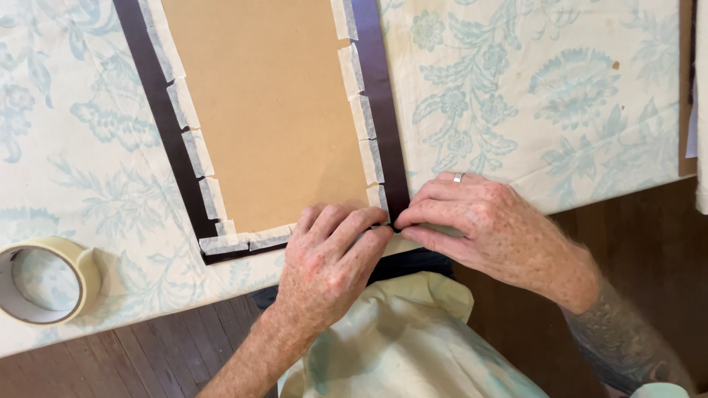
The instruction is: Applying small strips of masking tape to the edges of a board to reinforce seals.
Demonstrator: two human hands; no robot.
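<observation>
My left hand [328, 254] lies flat, fingers together, pressing a masking tape strip [376, 197] at the near right corner of the brown backing board [269, 110]. My right hand [479, 225], ring on one finger, pinches that same corner with thumb and fingertips. Board: kraft brown, inside a dark frame [389, 110], edges taped in short cream strips. Tape roll [44, 280]: left of the board, well apart, on the floral cloth [553, 96]
</observation>
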